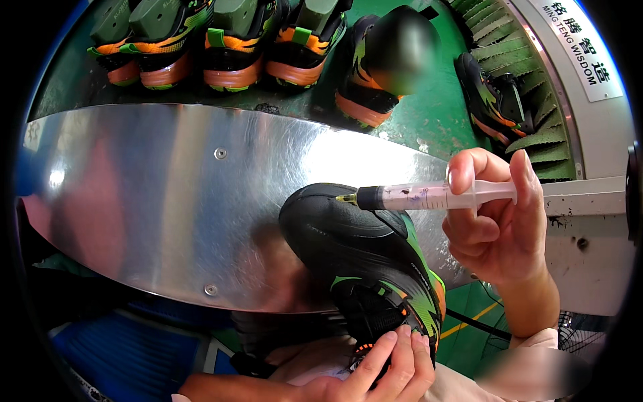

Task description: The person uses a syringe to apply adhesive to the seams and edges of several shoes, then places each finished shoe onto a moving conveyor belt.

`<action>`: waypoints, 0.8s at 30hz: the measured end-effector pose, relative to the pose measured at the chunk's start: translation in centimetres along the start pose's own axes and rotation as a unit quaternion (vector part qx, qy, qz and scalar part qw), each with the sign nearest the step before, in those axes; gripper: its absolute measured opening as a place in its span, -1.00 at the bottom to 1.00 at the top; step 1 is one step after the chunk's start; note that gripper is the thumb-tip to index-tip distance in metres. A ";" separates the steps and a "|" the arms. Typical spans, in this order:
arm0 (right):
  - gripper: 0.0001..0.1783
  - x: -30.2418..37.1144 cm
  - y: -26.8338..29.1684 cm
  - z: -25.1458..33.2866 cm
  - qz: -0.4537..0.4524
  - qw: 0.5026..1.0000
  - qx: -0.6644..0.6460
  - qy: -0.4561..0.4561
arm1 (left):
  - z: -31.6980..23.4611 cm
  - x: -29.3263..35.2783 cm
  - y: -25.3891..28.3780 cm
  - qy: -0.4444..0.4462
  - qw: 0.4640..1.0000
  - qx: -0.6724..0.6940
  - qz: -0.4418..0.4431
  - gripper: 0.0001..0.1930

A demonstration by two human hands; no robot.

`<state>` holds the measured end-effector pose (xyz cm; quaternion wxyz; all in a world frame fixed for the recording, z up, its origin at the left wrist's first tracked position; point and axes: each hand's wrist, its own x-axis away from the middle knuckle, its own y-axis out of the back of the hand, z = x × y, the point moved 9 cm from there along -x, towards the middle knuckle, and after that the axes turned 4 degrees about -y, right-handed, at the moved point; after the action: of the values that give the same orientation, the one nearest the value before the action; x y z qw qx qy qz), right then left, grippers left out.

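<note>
Holding a clear plastic syringe (429, 197) with a black collar and thin yellowish tip nearly level in the right hand (499, 234), with fingers curled around the barrel and thumb against the plunger end. Pointing left, tip over the rounded toe of a black lace-up sports shoe (335, 228) trimmed in green and orange; perhaps touching the toe, perhaps just above, hard to judge from overhead. Gripping that shoe near the laces with the left hand (388, 375), fingers close together, thumb out of sight. Toe overlapping a scratched, curved stainless-steel plate (154, 194), laces toward the body. Beyond the plate, on a green surface (429, 117), several matching shoes (233, 57) with orange soles. Farther right, beside a curved band of green flaps (506, 57), another black-and-green shoe (485, 94).
</note>
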<state>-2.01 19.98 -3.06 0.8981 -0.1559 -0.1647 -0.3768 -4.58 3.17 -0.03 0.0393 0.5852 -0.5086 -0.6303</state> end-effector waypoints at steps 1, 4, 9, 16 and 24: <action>-0.34 0.0 0.2 0.0 0.001 1.000 0.007 -0.001 | 0.0 0.0 0.0 -0.003 1.000 0.001 -0.001 -0.77; -0.34 0.3 0.5 0.0 -0.003 0.999 0.031 0.011 | 0.2 0.2 -0.2 -0.016 1.000 -0.004 -0.003 -0.77; -0.33 1.8 0.0 0.6 -0.002 0.997 0.069 0.041 | 0.2 0.0 0.1 0.000 1.000 -0.014 -0.016 -0.76; -0.29 3.9 4.7 1.6 -0.045 0.990 -0.070 0.111 | -0.1 0.0 -0.4 0.013 0.999 -0.026 -0.044 -0.76; -0.49 1.3 -2.4 2.1 0.033 0.803 0.498 0.326 | -0.1 -0.9 -0.4 -0.013 0.999 0.041 -0.002 -0.74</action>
<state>-3.23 18.43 -0.25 0.8649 0.4395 -0.0220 -0.2415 -4.02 3.86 0.32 0.0075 0.5792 -0.5334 -0.6164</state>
